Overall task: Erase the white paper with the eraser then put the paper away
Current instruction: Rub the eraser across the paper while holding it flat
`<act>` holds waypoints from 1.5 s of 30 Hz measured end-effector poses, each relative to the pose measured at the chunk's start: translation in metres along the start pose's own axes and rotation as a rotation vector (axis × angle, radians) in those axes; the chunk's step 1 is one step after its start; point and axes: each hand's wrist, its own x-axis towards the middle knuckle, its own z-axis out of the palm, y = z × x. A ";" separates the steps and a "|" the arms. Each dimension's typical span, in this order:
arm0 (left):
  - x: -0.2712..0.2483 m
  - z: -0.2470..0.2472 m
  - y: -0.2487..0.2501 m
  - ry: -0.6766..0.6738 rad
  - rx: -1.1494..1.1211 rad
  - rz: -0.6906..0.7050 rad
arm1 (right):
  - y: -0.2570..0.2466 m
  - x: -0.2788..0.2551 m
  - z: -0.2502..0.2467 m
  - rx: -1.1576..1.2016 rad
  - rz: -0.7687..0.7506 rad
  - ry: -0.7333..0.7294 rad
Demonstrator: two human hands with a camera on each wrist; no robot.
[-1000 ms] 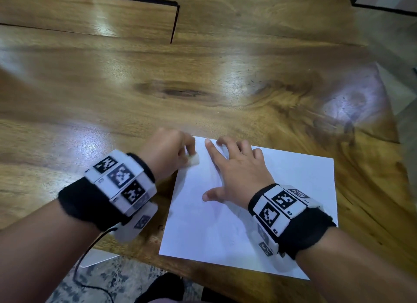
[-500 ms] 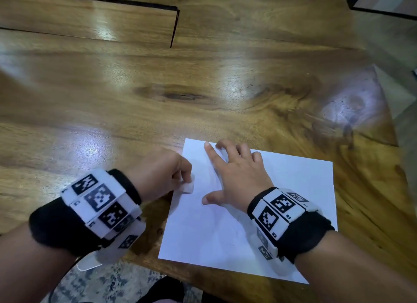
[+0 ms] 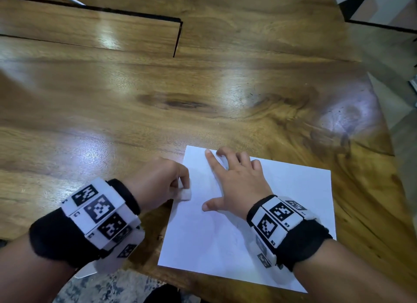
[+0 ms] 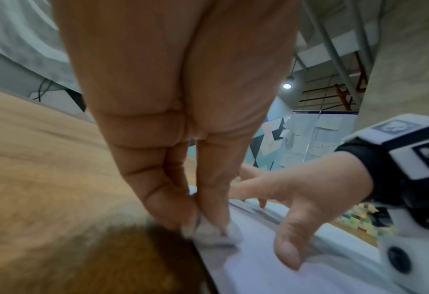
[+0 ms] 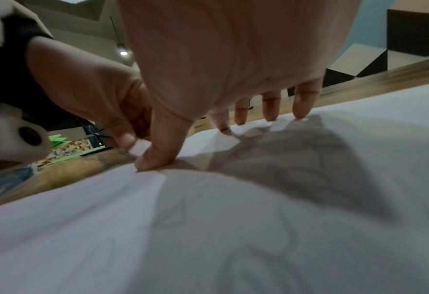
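Observation:
A white sheet of paper (image 3: pixel 293 212) lies on the wooden table (image 3: pixel 158 99) near its front edge, with faint pencil lines on it (image 5: pixel 283 179). My left hand (image 3: pixel 162 183) pinches a small white eraser (image 3: pixel 185 194) between thumb and fingertips and holds it against the paper's left edge (image 4: pixel 208 232). My right hand (image 3: pixel 237 185) lies flat on the sheet with fingers spread, pressing it down with the fingertips (image 5: pixel 301 113) and thumb (image 5: pixel 155 157). In the right wrist view the eraser (image 5: pixel 140 147) sits just left of that thumb.
The table's front edge (image 3: pixel 135 273) runs just below the paper, with patterned floor beyond it. A dark slot (image 3: pixel 178 38) cuts the tabletop at the back. The table's right edge (image 3: pixel 383 122) slants down toward the sheet.
My left hand has drawn the eraser toward me along the paper's left edge, from near the top corner to mid-edge. The right hand has stayed flat on the sheet.

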 end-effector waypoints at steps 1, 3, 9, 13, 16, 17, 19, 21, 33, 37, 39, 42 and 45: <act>0.001 0.000 0.000 0.014 -0.005 -0.002 | 0.000 0.000 0.000 -0.001 -0.001 -0.002; 0.001 0.003 0.001 0.039 0.033 -0.003 | 0.001 0.000 0.000 0.003 -0.002 -0.004; -0.006 0.021 0.000 -0.020 0.270 -0.010 | -0.001 0.000 0.000 0.000 0.009 -0.018; -0.008 0.014 0.001 -0.030 0.321 -0.048 | -0.003 0.000 -0.002 -0.006 0.020 -0.034; -0.009 0.011 -0.004 -0.044 0.340 -0.074 | -0.004 0.002 -0.001 -0.011 0.029 -0.039; -0.009 0.010 -0.005 -0.042 0.352 -0.079 | -0.003 0.002 0.000 -0.019 0.025 -0.047; -0.008 0.009 -0.005 -0.044 0.360 -0.073 | -0.001 -0.002 0.003 -0.010 0.000 -0.074; -0.007 0.009 -0.004 -0.030 0.249 -0.084 | 0.006 -0.009 0.008 0.022 -0.021 -0.119; 0.004 0.015 0.006 0.159 -0.644 -0.277 | 0.004 -0.008 0.013 0.016 -0.018 -0.178; 0.002 0.011 0.002 0.129 -0.709 -0.267 | -0.003 0.001 0.009 0.017 -0.049 -0.168; 0.003 0.013 -0.003 0.183 -0.654 -0.274 | -0.003 0.001 0.008 0.035 -0.039 -0.155; 0.004 0.017 -0.002 0.240 -0.562 -0.307 | 0.003 0.000 0.004 0.099 -0.003 -0.109; 0.005 0.018 -0.006 0.247 -0.462 -0.258 | 0.007 -0.001 0.003 0.121 -0.035 -0.089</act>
